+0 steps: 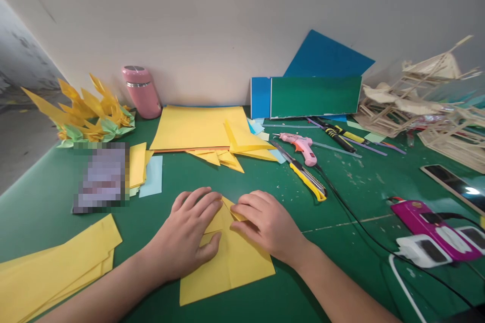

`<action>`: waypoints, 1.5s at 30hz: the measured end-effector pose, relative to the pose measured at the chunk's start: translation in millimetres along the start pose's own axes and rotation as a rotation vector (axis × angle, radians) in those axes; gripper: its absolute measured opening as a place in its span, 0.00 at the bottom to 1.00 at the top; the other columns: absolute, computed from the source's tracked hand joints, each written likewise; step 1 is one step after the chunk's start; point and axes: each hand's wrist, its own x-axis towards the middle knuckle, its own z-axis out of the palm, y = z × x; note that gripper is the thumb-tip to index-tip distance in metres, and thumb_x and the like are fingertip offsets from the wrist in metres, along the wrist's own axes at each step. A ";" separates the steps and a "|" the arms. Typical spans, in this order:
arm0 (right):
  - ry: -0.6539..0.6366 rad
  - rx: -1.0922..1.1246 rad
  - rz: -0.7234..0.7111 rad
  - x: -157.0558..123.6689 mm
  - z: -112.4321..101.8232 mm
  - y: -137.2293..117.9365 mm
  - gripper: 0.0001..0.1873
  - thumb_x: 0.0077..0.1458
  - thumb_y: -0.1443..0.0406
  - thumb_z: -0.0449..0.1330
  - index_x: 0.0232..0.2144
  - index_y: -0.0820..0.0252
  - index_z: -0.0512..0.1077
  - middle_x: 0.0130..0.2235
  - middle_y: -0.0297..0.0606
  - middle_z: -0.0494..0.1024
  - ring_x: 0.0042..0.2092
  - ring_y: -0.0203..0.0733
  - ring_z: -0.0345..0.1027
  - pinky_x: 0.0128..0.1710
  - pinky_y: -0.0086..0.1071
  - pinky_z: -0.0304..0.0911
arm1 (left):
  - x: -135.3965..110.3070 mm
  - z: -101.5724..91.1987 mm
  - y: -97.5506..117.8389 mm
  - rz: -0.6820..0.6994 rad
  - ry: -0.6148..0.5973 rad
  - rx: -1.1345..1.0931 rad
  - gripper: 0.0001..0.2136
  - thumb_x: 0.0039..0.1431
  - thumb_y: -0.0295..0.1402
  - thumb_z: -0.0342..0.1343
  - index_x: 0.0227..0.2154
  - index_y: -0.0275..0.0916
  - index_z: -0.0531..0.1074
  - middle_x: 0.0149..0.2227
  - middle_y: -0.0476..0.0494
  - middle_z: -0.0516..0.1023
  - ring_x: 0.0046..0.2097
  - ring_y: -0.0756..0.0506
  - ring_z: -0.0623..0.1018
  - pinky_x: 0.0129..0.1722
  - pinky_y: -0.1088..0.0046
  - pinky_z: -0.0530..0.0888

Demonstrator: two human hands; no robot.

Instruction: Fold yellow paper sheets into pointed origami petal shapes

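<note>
A sheet of yellow paper [242, 262] lies in front of me on the green table, with a crease down its middle and its upper corners folded inward. My left hand [185, 232] rests flat over the left flap, fingers stretched out and thumb apart, pressing on the paper. On the other side, my right hand [267, 224] pinches the right flap between thumb and fingers near the top point. Part of each flap is hidden under the fingers.
Yellow strips [56, 272] lie at the left, near a blurred dark object [102, 176]. Yellow sheets [197, 128] are stacked ahead. A utility knife [308, 179], a pink glue gun [299, 146] with its cord, and a magenta power strip [435, 232] occupy the right.
</note>
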 end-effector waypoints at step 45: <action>-0.322 -0.137 0.220 19.8 -0.5 -11.6 0.26 0.56 0.72 0.48 0.57 0.60 0.66 0.30 0.37 0.74 0.31 0.41 0.65 0.31 0.34 0.51 | 4.1 -8.3 -25.4 -0.512 0.279 -0.599 0.09 0.51 0.38 0.52 0.35 0.42 0.64 0.26 0.53 0.70 0.25 0.51 0.71 0.23 0.75 0.71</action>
